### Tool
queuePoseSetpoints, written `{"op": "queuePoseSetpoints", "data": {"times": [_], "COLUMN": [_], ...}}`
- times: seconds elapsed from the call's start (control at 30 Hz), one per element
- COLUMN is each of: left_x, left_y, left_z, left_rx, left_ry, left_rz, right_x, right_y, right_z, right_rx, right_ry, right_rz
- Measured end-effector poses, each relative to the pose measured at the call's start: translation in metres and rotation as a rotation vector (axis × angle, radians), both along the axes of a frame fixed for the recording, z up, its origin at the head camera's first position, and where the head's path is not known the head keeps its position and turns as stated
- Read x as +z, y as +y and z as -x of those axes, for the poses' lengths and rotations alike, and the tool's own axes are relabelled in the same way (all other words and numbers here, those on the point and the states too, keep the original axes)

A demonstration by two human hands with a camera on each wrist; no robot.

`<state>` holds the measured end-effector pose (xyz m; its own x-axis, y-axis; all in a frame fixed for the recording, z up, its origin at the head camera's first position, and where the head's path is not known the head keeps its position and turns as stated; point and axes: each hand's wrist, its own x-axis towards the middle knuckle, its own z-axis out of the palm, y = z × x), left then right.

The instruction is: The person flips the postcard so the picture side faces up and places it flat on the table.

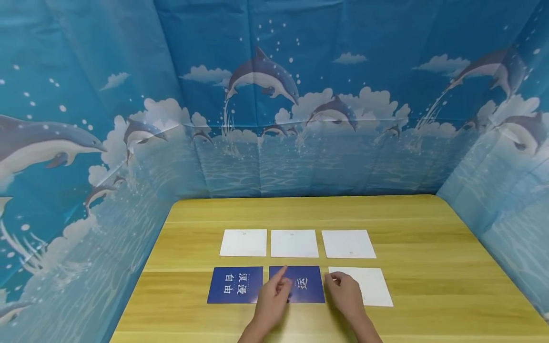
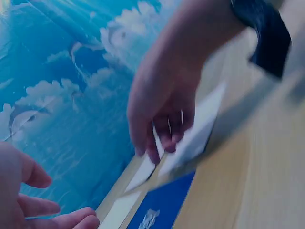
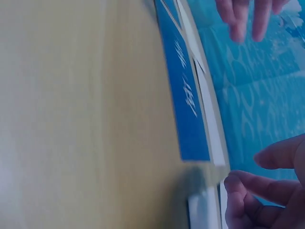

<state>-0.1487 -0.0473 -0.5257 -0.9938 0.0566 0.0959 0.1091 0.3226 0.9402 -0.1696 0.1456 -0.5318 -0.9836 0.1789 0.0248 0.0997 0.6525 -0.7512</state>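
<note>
Above the front row's middle blue card is my left hand, index finger pointing forward and the other fingers loosely bent. It holds nothing; in the left wrist view its fingers are relaxed and apart. My right hand hovers by the left edge of the white card at the front right. In the right wrist view its thumb stands away from bent fingers, with nothing between them; whether they touch the card I cannot tell. White characters mark both blue cards, including the front left one.
Three white cards lie in a back row: left, middle and right. All the cards lie on a yellow wood-grain table. A blue dolphin-printed curtain hangs behind the table and along its sides.
</note>
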Motion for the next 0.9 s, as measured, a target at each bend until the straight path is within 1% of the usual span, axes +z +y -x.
{"op": "queuePoseSetpoints", "data": {"times": [0.03, 0.07, 0.1, 0.2, 0.3, 0.5, 0.63, 0.77, 0.83, 0.9], "left_x": [0.002, 0.002, 0.002, -0.003, -0.010, -0.021, -0.023, -0.022, -0.021, -0.019], "left_y": [0.005, 0.010, 0.015, 0.029, 0.040, 0.057, 0.063, 0.069, 0.072, 0.076], "left_z": [0.000, 0.000, 0.000, 0.003, 0.005, 0.010, 0.012, 0.015, 0.017, 0.020], "left_rx": [-0.016, -0.026, -0.034, -0.036, -0.040, -0.055, -0.071, -0.083, -0.089, -0.096], "left_ry": [-0.019, -0.031, -0.029, -0.006, 0.008, 0.032, 0.023, -0.009, -0.023, -0.034], "left_rz": [-0.051, -0.081, -0.088, -0.053, -0.040, -0.054, -0.076, -0.095, -0.091, -0.066], "right_x": [0.000, 0.001, 0.001, 0.001, 0.003, 0.009, 0.011, 0.012, 0.014, 0.014], "right_y": [0.004, 0.007, 0.012, 0.027, 0.045, 0.077, 0.093, 0.105, 0.110, 0.114], "right_z": [0.000, 0.000, 0.000, 0.000, -0.003, -0.012, -0.016, -0.018, -0.017, -0.017], "right_rx": [-0.012, -0.026, -0.043, -0.099, -0.153, -0.196, -0.222, -0.248, -0.245, -0.244], "right_ry": [0.005, 0.010, 0.015, 0.037, 0.035, -0.003, -0.007, 0.010, 0.005, -0.007], "right_rz": [0.001, 0.004, 0.004, -0.018, -0.027, -0.033, -0.041, -0.061, -0.052, -0.043]}}
